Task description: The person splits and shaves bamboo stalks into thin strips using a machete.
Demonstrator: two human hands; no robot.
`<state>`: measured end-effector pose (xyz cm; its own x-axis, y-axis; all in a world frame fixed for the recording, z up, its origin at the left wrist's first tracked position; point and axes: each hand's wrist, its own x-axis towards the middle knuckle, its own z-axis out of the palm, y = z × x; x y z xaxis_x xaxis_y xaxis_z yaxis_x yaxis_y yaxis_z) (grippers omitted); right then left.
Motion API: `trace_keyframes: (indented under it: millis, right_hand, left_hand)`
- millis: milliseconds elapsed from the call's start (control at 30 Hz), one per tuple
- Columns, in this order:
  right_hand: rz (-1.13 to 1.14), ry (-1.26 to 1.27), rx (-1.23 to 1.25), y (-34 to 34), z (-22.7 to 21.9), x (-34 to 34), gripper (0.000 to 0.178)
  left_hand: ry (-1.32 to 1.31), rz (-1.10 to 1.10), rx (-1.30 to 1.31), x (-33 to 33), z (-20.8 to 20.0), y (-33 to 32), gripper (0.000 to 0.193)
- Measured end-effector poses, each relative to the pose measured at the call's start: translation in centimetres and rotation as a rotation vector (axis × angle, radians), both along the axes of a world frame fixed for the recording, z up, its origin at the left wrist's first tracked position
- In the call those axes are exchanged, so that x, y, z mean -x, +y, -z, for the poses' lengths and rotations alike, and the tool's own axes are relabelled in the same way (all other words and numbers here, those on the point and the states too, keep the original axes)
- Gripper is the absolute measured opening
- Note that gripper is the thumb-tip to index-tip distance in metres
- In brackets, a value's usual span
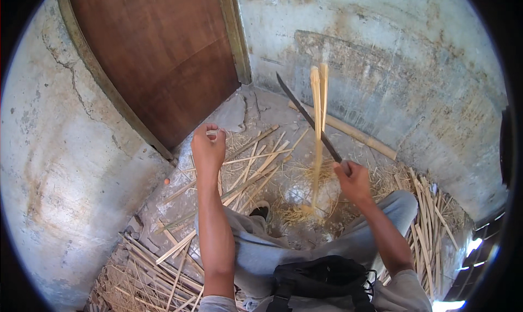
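My right hand [353, 182] is closed round the handle of a machete [298, 104], its long dark blade slanting up to the left. A pale bamboo strip [318, 113] stands nearly upright across the blade, split into two pieces at the top. Its lower part is blurred and reaches toward shavings on the floor. Neither hand's fingers are round this strip. Off to the left, my left hand [208, 144] is raised with curled fingers and the thumb near them. Something pale may show between them, too small to name.
Loose bamboo strips [256, 167] lie on the floor ahead, with more piles at lower left and right [426, 225]. A bamboo pole [354, 133] lies along the stained wall [381, 67]. A brown door [152, 50] stands at far left. A black bag [321, 274] rests at my waist.
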<state>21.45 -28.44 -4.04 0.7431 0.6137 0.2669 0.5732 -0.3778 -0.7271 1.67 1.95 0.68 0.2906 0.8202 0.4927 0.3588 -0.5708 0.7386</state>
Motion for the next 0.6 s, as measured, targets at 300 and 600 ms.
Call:
trace_keyframes:
  millis: [300, 600]
  right_hand:
    - [0.104, 0.021, -0.563, -1.0, -15.5, 0.9, 0.034]
    - [0.228, -0.042, -0.328, -0.3, -8.4, 1.7, 0.035]
  left_hand:
    - [0.018, -0.005, -0.009, -1.3, -0.1, 0.1, 0.024]
    - [0.019, -0.001, -0.002, -1.3, -0.1, -0.2, 0.024]
